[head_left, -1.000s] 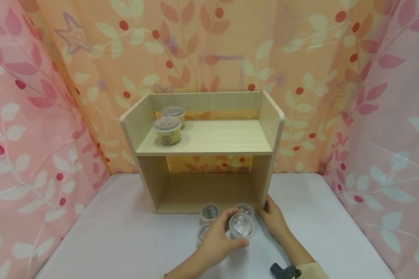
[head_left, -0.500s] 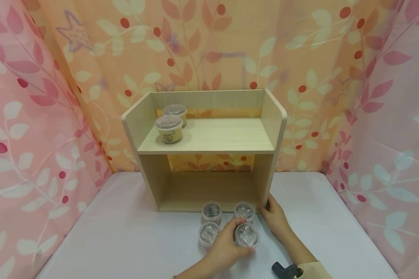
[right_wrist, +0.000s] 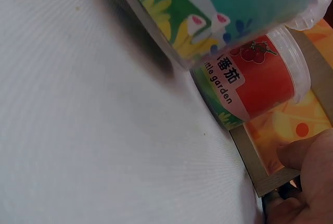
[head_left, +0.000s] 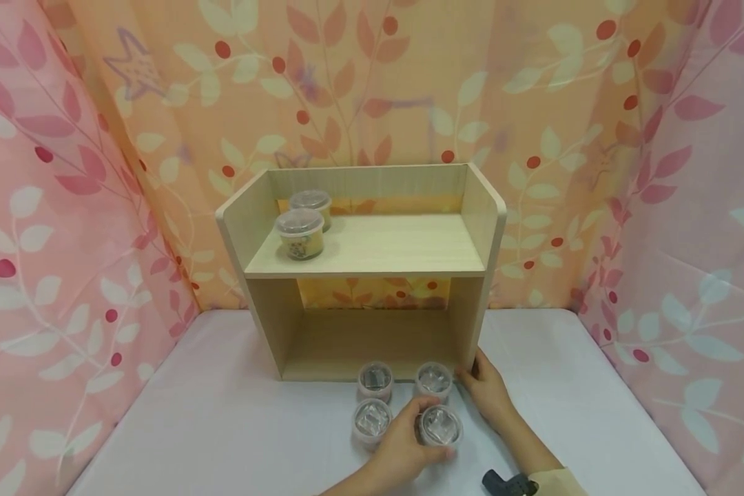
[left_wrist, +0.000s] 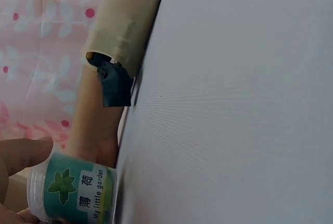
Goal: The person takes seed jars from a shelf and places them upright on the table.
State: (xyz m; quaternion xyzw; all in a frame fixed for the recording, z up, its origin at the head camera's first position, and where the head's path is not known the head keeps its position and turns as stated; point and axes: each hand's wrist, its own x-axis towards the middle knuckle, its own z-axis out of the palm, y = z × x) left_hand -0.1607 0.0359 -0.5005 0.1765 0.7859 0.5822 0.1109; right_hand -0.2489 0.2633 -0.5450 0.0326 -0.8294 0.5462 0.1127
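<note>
My left hand [head_left: 405, 444] holds a small clear-lidded plastic cup [head_left: 440, 427], thumb on the near side and fingers around the far side. In the left wrist view this cup [left_wrist: 78, 190] has a teal label with a green leaf and "My little garden". Its base is at or just above the white tabletop; I cannot tell which. Down at the shelf's right corner, my right hand [head_left: 486, 393] grips the side panel of the pale wooden shelf [head_left: 366, 274]. Just behind the held cup stands a red-labelled cup [right_wrist: 260, 78], with tomatoes pictured on it.
Two more lidded cups, one behind [head_left: 375, 381] and one in front [head_left: 370, 421], stand left of the held one. On the upper shelf's left side are two yellow-labelled cups, a front one [head_left: 302, 238] and a rear one [head_left: 313, 201]. Floral curtains [head_left: 372, 83] surround the table [head_left: 223, 413].
My left hand has moved the teal cup toward me and slightly right, lowering it near the tabletop in front of the red-labelled cup. The right hand keeps its place on the shelf.
</note>
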